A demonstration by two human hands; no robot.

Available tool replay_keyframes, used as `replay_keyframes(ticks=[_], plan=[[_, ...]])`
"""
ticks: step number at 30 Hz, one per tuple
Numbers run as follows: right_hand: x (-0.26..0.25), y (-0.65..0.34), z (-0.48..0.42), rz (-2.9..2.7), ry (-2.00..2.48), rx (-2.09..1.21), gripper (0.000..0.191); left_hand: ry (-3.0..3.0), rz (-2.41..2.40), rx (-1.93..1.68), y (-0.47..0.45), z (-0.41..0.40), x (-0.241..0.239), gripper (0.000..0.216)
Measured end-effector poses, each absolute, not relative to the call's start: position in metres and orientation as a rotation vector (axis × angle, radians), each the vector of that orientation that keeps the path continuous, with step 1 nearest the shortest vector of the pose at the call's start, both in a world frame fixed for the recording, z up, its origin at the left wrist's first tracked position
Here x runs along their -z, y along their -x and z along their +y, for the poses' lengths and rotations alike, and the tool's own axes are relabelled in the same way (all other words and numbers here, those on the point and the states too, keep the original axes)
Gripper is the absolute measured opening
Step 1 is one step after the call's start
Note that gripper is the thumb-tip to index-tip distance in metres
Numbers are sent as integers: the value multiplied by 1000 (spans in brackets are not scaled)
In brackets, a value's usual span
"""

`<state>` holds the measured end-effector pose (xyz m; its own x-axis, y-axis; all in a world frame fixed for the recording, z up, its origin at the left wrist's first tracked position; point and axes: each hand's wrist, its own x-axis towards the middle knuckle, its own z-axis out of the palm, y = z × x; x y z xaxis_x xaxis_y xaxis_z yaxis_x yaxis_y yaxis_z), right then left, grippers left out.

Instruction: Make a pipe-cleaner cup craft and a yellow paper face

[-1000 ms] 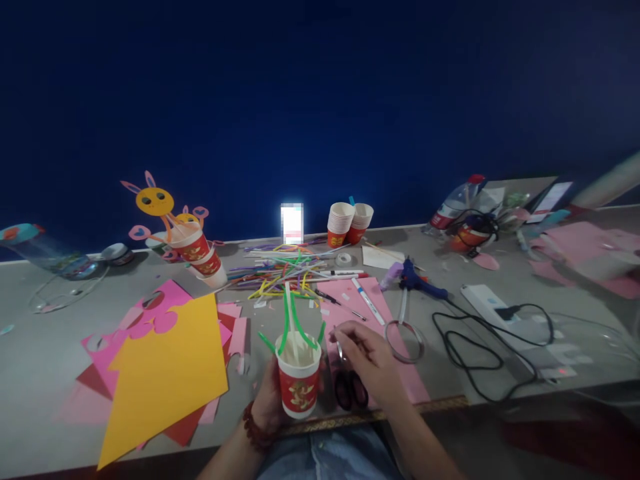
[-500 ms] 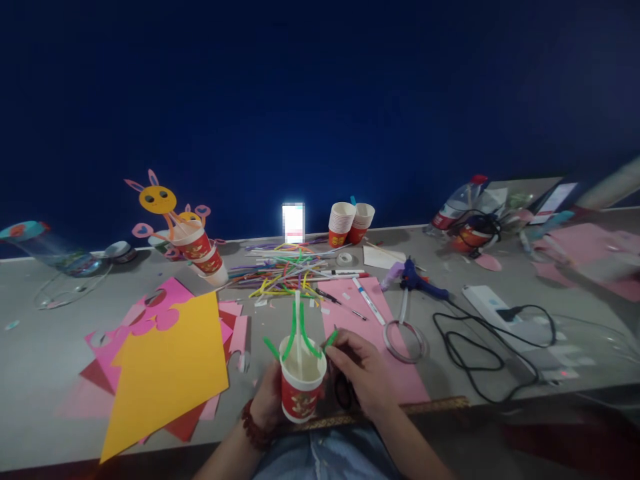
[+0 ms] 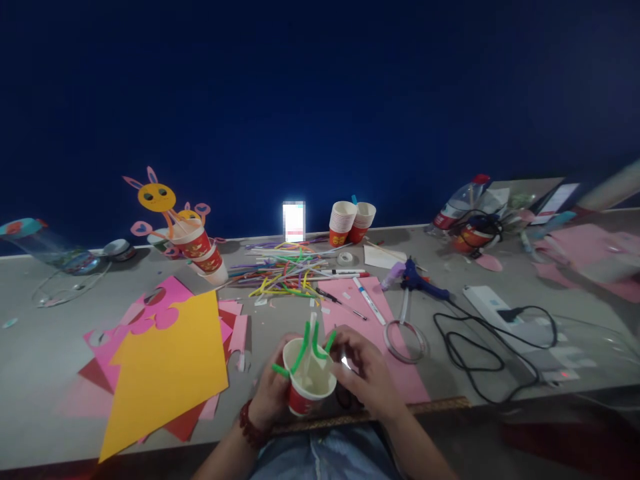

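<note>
A red and white paper cup (image 3: 303, 400) is tipped so that its open mouth faces me. My left hand (image 3: 273, 387) is wrapped round its left side. At the right rim, my right hand (image 3: 367, 373) curls its thumb and fingers against the cup; the fingertips are partly hidden. Green pipe cleaners (image 3: 301, 357) are bent over the rim, with one end sticking out left and another up beside my right fingers. A white strip (image 3: 313, 327) stands up inside the cup. Dark ring-shaped handles (image 3: 345, 398), perhaps of scissors, show in part below my right hand.
Yellow card (image 3: 170, 373) covers pink and red sheets on the left. Behind the cup lies a pile of coloured pipe cleaners (image 3: 287, 273). A blue glue gun (image 3: 417, 280) and a power strip (image 3: 493, 307) with looping cable are at right. Decorated stacked cups (image 3: 195, 240) stand back left.
The cup has shifted slightly right and tipped toward me, showing more of its inside. My right fingers have moved from the green pipe cleaner's end to the cup's side.
</note>
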<state>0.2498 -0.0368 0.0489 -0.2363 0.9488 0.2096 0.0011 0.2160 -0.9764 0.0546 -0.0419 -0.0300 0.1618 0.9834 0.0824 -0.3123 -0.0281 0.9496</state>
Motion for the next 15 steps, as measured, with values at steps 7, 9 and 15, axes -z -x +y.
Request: replay_keyframes(ticks=[7,9,15], plan=[[-65,-252,-38,-1604,1150,-1226,17,-1157,684,-1221,-56,-42,19,54],[-65,-251,-38,-1611,1166,-1183,17,-1174,672,-1216,-57,-42,17,53],[-69,-249,-37,-1633,1149,-1092,12,-1197,684,-1251,-57,-41,20,55]])
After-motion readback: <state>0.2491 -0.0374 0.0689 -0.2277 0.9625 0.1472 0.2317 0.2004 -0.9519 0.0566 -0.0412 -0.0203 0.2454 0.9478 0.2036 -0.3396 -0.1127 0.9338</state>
